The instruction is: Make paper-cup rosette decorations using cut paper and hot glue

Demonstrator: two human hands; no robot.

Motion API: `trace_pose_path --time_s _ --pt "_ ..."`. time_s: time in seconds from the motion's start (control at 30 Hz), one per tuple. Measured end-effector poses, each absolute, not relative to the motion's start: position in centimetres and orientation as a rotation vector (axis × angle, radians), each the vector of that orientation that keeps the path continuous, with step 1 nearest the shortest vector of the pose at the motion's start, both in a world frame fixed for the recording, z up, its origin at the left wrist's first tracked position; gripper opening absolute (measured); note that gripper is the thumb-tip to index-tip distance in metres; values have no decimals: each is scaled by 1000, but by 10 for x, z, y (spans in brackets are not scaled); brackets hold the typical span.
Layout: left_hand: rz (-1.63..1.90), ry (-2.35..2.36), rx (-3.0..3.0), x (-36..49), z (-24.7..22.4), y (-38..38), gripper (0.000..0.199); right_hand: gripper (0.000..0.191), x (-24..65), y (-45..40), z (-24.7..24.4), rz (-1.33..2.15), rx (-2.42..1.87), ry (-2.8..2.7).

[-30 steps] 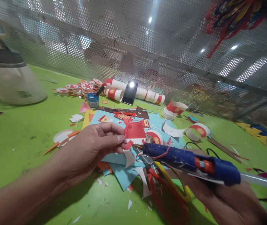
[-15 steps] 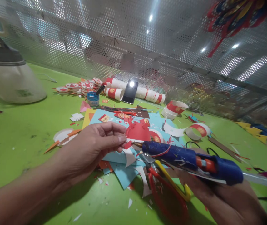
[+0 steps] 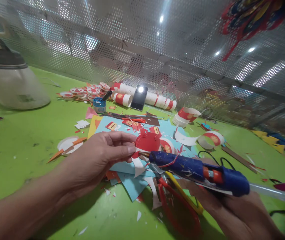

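Between its thumb and fingers my left hand (image 3: 114, 146) pinches the left edge of a red paper cutout (image 3: 147, 141), rounded with small projections on top. My right hand (image 3: 242, 210) is wrapped round the handle of a blue glue gun (image 3: 197, 170), a clear glue stick coming out of its back end. The gun's metal nozzle points left, right by the cutout's lower edge; whether it touches cannot be told. Beneath lie light blue paper sheets (image 3: 132, 186) and scissors with red handles (image 3: 177, 213), partly hidden by the gun. A yellow handle (image 3: 184, 193) lies across them.
A phone (image 3: 139, 97) with its light on leans against paper cup tubes (image 3: 154, 99). Nearby stand a blue-lidded jar (image 3: 99, 105) and stacked patterned discs (image 3: 92, 90). A big pale container (image 3: 12, 86) occupies the left. Cut cup rings (image 3: 211, 139) and paper scraps lie about the green table (image 3: 64, 213).
The glue gun has shifted slightly left, bringing its nozzle closer to my left fingertips. The red cutout has tilted so its surface looks rounder and glossier.
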State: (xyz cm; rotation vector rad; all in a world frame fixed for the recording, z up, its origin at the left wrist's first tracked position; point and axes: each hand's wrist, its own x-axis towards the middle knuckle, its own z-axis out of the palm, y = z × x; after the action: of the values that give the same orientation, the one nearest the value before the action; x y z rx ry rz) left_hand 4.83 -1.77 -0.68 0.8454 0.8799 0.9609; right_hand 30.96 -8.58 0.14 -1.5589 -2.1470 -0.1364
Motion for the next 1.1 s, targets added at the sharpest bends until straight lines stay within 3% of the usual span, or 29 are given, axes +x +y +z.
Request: trace_pose_path --time_s 0.53,0.77,1.1 --pt "963 957 844 47 -7 -16 21 24 311 -91 -6 -224 -1555 -2041" --pt "911 979 976 46 -9 -17 19 29 299 -83 9 -66 -1505 -2212" --pt "913 996 1004 44 -10 -16 19 32 303 -86 2 -235 -1443 -2242"
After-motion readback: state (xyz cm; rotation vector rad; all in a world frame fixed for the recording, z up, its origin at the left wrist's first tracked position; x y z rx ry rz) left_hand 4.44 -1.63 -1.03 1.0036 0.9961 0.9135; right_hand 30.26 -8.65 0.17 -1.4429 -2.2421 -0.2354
